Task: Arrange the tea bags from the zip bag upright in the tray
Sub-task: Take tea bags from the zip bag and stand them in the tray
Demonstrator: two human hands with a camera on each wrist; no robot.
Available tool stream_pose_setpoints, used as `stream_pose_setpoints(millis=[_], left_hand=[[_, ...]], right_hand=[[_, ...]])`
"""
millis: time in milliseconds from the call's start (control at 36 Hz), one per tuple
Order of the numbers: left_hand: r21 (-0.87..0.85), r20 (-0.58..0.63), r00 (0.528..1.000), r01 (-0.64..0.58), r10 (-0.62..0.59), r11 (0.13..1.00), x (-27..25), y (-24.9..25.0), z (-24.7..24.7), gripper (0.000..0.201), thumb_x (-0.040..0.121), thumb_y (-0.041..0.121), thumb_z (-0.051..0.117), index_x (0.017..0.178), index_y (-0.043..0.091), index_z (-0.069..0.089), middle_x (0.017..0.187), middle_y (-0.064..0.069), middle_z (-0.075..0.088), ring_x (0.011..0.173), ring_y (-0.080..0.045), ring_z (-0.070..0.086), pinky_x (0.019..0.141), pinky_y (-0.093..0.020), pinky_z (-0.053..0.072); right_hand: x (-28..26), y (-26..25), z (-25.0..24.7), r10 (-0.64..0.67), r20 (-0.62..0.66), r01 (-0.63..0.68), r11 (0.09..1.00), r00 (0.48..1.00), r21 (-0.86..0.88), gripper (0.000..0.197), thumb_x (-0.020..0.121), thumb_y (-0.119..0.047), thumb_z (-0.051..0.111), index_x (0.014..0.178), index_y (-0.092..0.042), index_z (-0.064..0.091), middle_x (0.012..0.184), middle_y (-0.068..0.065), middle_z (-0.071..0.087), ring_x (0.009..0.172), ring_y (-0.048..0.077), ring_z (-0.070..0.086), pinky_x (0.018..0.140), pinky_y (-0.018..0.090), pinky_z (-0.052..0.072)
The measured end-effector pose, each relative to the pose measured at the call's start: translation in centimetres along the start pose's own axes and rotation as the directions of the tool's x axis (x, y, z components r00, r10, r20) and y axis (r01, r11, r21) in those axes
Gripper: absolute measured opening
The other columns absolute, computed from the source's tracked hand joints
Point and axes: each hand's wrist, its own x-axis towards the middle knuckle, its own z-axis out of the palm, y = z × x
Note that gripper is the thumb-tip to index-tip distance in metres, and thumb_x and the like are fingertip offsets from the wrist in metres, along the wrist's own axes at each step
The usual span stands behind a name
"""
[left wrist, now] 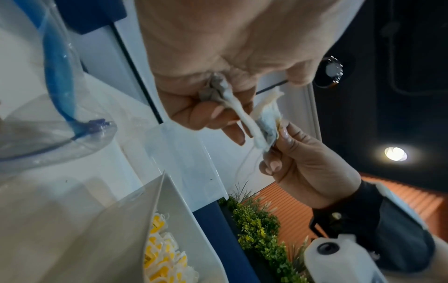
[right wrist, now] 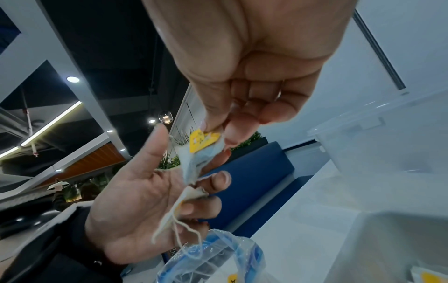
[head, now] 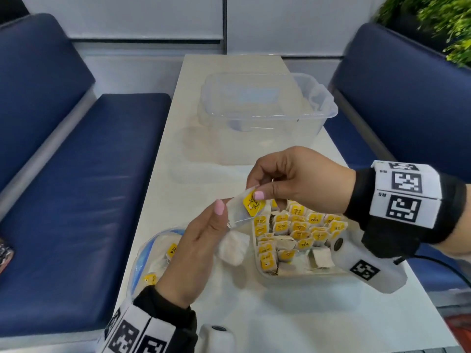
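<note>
— Currently pinching one tea bag [head: 244, 208] by its yellow tag with the right hand [head: 298, 179], thumb and fingertips curling tight on the paper; hovering just above the tray's [head: 305, 275] near-left corner.

— And gripping what with the left hand [head: 198, 240]?

— Steadying the same bag's pouch from below, thumb [head: 219, 207] lying straight along its edge; also tucking a second white bag [head: 232, 247] under curled fingers, string dangling in the right wrist view. Probably holding a spare ready, and keeping the first flat so as to be dropping in tag-up.

— Filling up, the tray?

— Nearly: standing in rows already, yellow tags [head: 298, 226] pointing up, leaning on each other for support; lying flatter toward the near edge, so possibly needing straightening.

— Still feeding from the zip bag [head: 153, 256]?

— Lying open on the table [head: 229, 314] just left of the tray, touching the left forearm, holding a few more bags. Sitting well apart behind: a clear tub [head: 267, 100], not being used.

— Worrying about anything?

— Snagging strings, likely; tangling while lowering.
</note>
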Motion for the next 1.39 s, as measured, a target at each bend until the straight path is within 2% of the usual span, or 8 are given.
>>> stream_pose_setpoints(millis=[194,306,417,639,917,1139,1306,1389], left_hand=[[0.257,-0.183,0.983,0.024,0.025,0.966,0.7,-0.2,0.4,0.026,0.070,0.044,0.063,0.084,0.024,0.072,0.072,0.015,0.065,0.068,0.002,0.058,0.066,-0.012,0.042],[0.294,-0.160,0.987,0.040,0.008,0.955,0.9,-0.6,1.1,0.024,0.071,0.046,0.062,0.078,0.025,0.072,0.068,0.019,0.061,0.065,0.005,0.054,0.063,-0.011,0.038],[0.278,-0.154,0.987,0.089,-0.047,0.957,1.1,-1.0,2.0,0.031,0.073,0.055,0.069,0.088,0.029,0.074,0.084,0.012,0.071,0.081,-0.007,0.063,0.076,-0.033,0.049],[0.345,-0.182,0.983,0.033,0.032,0.938,2.0,-0.5,3.1,0.040,0.069,0.061,0.067,0.098,0.033,0.068,0.105,0.014,0.067,0.105,0.001,0.057,0.091,-0.021,0.041],[0.327,-0.188,0.974,-0.059,0.126,0.943,2.8,-0.3,3.8,0.024,0.076,0.042,0.058,0.084,0.024,0.072,0.080,0.012,0.071,0.076,-0.002,0.059,0.070,-0.012,0.042],[0.389,-0.166,0.977,-0.062,0.135,0.919,3.1,-0.9,4.0,0.034,0.071,0.048,0.059,0.089,0.022,0.073,0.087,0.007,0.071,0.082,-0.007,0.061,0.073,-0.014,0.044],[0.478,-0.130,0.984,-0.042,0.118,0.878,3.3,-1.4,4.4,0.003,0.071,0.043,0.065,0.073,0.041,0.063,0.074,0.026,0.065,0.076,0.010,0.057,0.068,-0.002,0.036],[0.647,0.029,0.996,-0.086,0.087,0.758,3.7,-1.7,3.5,0.017,0.078,0.037,0.073,0.077,0.049,0.060,0.086,0.026,0.063,0.086,0.005,0.057,0.076,-0.009,0.041]], right_hand=[[-0.1,-0.2,-0.4,0.014,-0.077,-0.021,0.996,0.997,-0.082,0.017,0.080,-0.017,0.073,0.090,-0.028,0.067,0.068,-0.001,0.067,0.055,0.026,0.062,0.063,0.035,0.055],[-0.4,-0.7,-0.8,0.001,-0.063,-0.008,0.994,0.998,-0.108,0.023,0.082,-0.014,0.070,0.092,-0.032,0.060,0.068,-0.007,0.067,0.059,0.018,0.064,0.067,0.034,0.056],[-0.7,-1.2,-1.3,-0.053,-0.093,0.020,0.946,0.994,-0.324,0.019,0.085,-0.019,0.067,0.101,-0.028,0.062,0.068,-0.016,0.059,0.062,0.002,0.059,0.067,0.017,0.048],[-1.2,-1.9,-2.2,-0.083,-0.038,0.039,0.765,0.996,-0.642,0.029,0.086,-0.024,0.064,0.113,-0.028,0.055,0.078,-0.013,0.059,0.061,-0.003,0.044,0.065,0.022,0.036],[-1.4,-1.9,-3.4,0.023,-0.009,-0.024,0.817,1.000,-0.576,0.025,0.083,-0.044,0.063,0.102,-0.028,0.060,0.089,-0.009,0.064,0.061,-0.004,0.051,0.060,0.009,0.035],[-1.8,-0.8,-3.7,0.052,0.023,-0.029,0.815,0.998,-0.579,0.010,0.082,-0.036,0.068,0.077,-0.033,0.060,0.072,-0.015,0.061,0.059,-0.018,0.049,0.057,0.008,0.036],[-2.4,1.1,-3.6,0.051,0.054,-0.012,0.828,0.997,-0.561,0.010,0.082,-0.031,0.068,0.078,-0.034,0.059,0.070,-0.017,0.058,0.062,-0.017,0.049,0.057,0.001,0.035],[-2.9,2.3,-3.6,0.079,0.072,-0.024,0.822,0.994,-0.568,0.008,0.082,-0.028,0.068,0.079,-0.032,0.062,0.072,-0.015,0.061,0.063,-0.017,0.049,0.058,0.002,0.035]])
